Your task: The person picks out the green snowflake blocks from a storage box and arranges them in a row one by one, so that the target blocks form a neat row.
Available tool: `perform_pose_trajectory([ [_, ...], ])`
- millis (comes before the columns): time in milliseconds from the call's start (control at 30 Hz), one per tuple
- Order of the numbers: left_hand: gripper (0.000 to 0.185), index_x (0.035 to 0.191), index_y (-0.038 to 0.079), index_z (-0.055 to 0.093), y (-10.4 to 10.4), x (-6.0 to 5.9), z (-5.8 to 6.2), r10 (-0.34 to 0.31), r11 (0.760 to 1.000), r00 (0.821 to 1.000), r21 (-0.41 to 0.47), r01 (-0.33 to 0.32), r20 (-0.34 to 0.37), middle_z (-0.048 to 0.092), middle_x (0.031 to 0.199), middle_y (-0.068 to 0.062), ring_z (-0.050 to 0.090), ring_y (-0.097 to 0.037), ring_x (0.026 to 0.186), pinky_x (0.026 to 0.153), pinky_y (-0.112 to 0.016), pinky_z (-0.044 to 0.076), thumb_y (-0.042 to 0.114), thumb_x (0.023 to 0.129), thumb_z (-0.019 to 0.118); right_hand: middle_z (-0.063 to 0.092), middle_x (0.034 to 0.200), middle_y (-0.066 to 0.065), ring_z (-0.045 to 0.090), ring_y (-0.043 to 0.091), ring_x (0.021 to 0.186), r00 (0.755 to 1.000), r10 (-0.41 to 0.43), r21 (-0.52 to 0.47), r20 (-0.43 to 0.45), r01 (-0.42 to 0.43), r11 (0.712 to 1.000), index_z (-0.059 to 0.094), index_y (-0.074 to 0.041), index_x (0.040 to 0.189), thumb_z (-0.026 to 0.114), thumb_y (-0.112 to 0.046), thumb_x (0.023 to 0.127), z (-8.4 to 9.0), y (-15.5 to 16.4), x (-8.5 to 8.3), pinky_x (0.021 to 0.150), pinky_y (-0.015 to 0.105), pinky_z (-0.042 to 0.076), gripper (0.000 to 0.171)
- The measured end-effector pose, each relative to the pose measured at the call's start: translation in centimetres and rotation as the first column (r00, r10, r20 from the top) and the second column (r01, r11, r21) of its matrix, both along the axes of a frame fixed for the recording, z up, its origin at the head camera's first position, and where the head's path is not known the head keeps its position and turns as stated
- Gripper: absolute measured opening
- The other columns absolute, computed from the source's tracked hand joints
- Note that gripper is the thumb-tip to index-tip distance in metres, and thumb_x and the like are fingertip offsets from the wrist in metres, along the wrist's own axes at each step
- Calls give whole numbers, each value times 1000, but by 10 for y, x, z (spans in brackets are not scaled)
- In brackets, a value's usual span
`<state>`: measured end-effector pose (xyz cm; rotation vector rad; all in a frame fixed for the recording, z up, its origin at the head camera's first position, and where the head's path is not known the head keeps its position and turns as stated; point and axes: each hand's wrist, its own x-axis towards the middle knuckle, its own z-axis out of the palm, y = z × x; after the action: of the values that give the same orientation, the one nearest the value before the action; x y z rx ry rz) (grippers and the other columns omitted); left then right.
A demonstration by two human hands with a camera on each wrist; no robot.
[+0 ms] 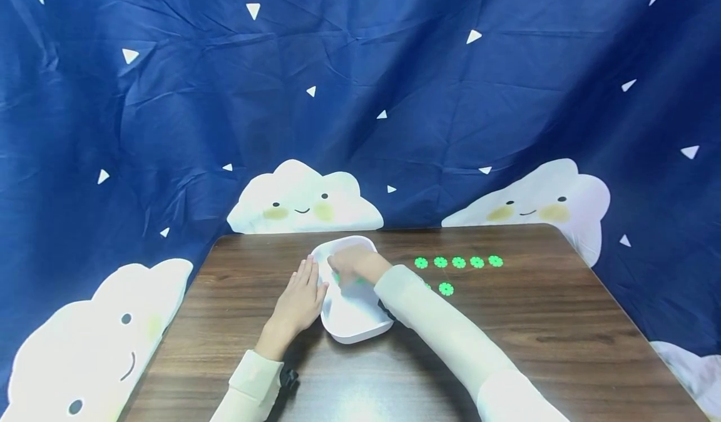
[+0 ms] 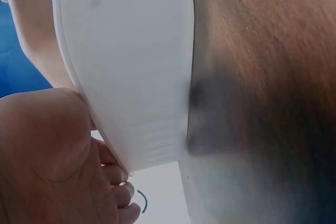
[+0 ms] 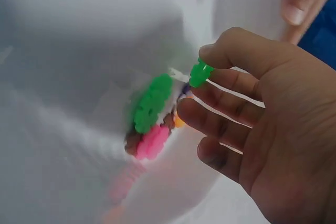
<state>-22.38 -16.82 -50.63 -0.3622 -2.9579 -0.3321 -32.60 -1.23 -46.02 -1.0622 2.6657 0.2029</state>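
A white tray (image 1: 352,319) with raised walls stands on the brown wooden table. Inside it, my right hand (image 3: 283,93) pinches a green snowflake-shaped plastic piece (image 3: 200,73) between thumb and forefinger. Below that hand in the right wrist view lie another green flower-shaped disc (image 3: 153,103), a pink disc (image 3: 153,142) and bits of brown, orange and purple. My left hand (image 1: 298,300) rests along the tray's left rim with its fingers straight; the left wrist view shows the palm beside the tray's outer wall (image 2: 126,66).
Right of the tray, a row of several green discs (image 1: 459,263) lies on the table (image 1: 535,309), with another green disc (image 1: 446,289) in front. My right sleeve (image 1: 445,322) partly covers one more. Behind the table hangs a blue curtain (image 1: 338,128) with clouds.
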Motion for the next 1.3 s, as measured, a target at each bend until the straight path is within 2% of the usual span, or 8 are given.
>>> perform_pose_trajectory([
  [100,64,153,-5,22,-1,1,0,1,1000,1000,6,-1,-2,14,163,-20,14,-34,152,122,-51,22,38,106,32,65,91,-7,58,13,79,1000,11,-49,-2,-12,999,64,-19,115,70,-27,85,5,9,1,71,26,51,31],
  [233,65,153,-5,22,-3,0,1,5,1000,1000,17,-5,3,13,163,-21,13,-35,152,122,-52,22,38,106,33,69,107,-8,62,9,93,999,44,-104,-26,-47,994,66,-21,118,71,-31,89,12,23,5,87,29,54,31],
  [333,66,153,-6,22,-5,-1,0,6,1000,1000,15,-6,-3,15,163,-22,14,-35,152,122,-53,22,40,106,31,68,111,-9,61,8,97,997,52,-140,-55,-60,988,66,-24,118,72,-34,89,18,36,10,91,33,54,31],
  [500,69,153,-6,22,-6,-3,-2,-5,1000,1000,18,5,0,15,163,-23,14,-36,152,122,-54,22,44,106,24,67,104,-8,59,10,85,996,21,-219,-84,-39,975,67,-24,112,71,-32,89,29,65,21,78,30,53,25],
  [733,66,153,-5,22,-5,-4,-2,-1,999,1000,47,0,13,14,163,-22,13,-36,152,122,-54,21,39,105,30,57,93,-10,52,11,76,987,-63,-267,-146,22,963,66,-26,107,70,-32,85,38,110,32,65,27,46,23],
  [867,65,153,-5,22,-4,-4,-2,-1,998,1000,57,1,11,13,163,-22,13,-35,152,122,-53,19,36,105,33,56,93,-11,51,11,75,979,-114,-309,-170,57,949,67,-27,106,69,-32,85,38,137,38,65,28,45,22],
  [1100,65,153,-6,21,-3,-3,1,-4,999,1000,54,4,12,11,163,-21,13,-35,152,122,-53,19,37,105,33,60,101,-10,55,10,75,965,-162,-359,-207,79,930,67,-25,109,68,-30,85,36,185,52,67,34,49,24],
  [1300,65,154,-4,20,-2,-2,3,6,999,1000,35,-7,28,10,164,-19,11,-32,153,123,-51,18,38,106,31,61,103,-9,58,10,74,952,-223,-393,-211,126,911,67,-24,110,71,-30,83,27,227,59,63,35,49,28],
])
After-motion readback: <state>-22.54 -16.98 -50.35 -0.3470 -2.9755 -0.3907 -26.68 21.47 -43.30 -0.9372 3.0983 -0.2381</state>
